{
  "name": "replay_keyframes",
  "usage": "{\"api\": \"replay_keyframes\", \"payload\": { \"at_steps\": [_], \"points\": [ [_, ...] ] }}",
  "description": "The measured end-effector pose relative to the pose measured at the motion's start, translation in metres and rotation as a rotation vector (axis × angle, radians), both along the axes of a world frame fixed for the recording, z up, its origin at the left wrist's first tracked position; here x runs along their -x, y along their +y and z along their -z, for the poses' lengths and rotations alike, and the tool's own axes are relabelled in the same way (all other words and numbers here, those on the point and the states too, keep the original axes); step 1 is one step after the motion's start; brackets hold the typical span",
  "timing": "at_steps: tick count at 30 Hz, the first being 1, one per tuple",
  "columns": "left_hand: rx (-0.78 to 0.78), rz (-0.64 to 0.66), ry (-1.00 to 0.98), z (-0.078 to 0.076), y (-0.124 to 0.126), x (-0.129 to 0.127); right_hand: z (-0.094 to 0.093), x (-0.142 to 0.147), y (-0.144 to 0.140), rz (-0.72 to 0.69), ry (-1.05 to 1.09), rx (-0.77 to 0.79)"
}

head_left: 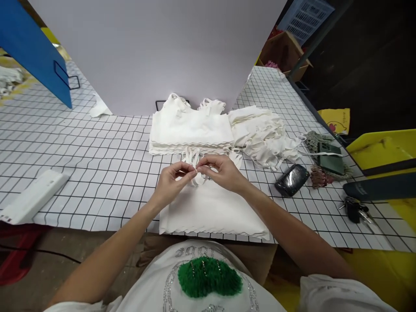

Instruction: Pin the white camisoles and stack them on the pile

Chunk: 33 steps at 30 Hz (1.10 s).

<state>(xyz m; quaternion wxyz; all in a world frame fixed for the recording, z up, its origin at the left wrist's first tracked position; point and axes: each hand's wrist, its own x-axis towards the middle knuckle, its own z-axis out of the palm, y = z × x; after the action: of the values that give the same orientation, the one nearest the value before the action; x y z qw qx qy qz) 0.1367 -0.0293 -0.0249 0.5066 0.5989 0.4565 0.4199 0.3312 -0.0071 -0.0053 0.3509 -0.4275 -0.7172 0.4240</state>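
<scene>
A white garment with thin straps (211,210) lies flat near the table's front edge, its straps pointing away from me. Over its strap end, my left hand (175,180) is closed in a pinch on a thin white strap (196,178). My right hand (222,171) pinches the same spot from the other side, fingertips almost touching the left ones. The exact bit between the fingertips is too small to make out. Just beyond my hands is a neat stack of similar white garments (191,130), straps at its far end.
Right of the stack spreads a looser pile of white garments (256,130). A black plastic-wrapped item (291,180), a green phone (329,157), keys (357,211) and a dark bottle (380,187) lie at right. A white power strip (34,196) is at left. A pale panel (162,52) stands behind.
</scene>
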Motion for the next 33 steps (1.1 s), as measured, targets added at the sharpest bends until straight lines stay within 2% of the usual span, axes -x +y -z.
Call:
{"api": "replay_keyframes", "payload": {
  "at_steps": [4, 6, 8, 14, 21, 26, 33],
  "points": [
    [-0.198, 0.082, 0.488, 0.024, -0.009, 0.006, 0.011, -0.007, -0.001, -0.052, -0.162, -0.007],
    [-0.194, 0.105, 0.658, 0.032, -0.011, 0.008, 0.017, -0.010, 0.000, -0.111, -0.228, 0.016],
    [-0.162, 0.130, 0.721, 0.037, -0.011, 0.008, 0.023, -0.012, 0.000, -0.174, -0.282, 0.023],
    [-0.182, 0.155, 0.635, 0.046, -0.010, 0.009, 0.036, -0.013, 0.000, -0.308, -0.456, -0.050],
    [-0.333, 0.142, 0.556, 0.055, -0.013, 0.013, 0.030, -0.006, 0.007, -0.512, -0.578, -0.117],
    [-0.359, 0.157, 0.534, 0.056, -0.013, 0.014, 0.031, -0.002, 0.011, -0.566, -0.539, -0.099],
    [-0.332, 0.147, 0.506, 0.054, -0.013, 0.015, 0.034, -0.005, 0.014, -0.548, -0.468, -0.061]
  ]
}}
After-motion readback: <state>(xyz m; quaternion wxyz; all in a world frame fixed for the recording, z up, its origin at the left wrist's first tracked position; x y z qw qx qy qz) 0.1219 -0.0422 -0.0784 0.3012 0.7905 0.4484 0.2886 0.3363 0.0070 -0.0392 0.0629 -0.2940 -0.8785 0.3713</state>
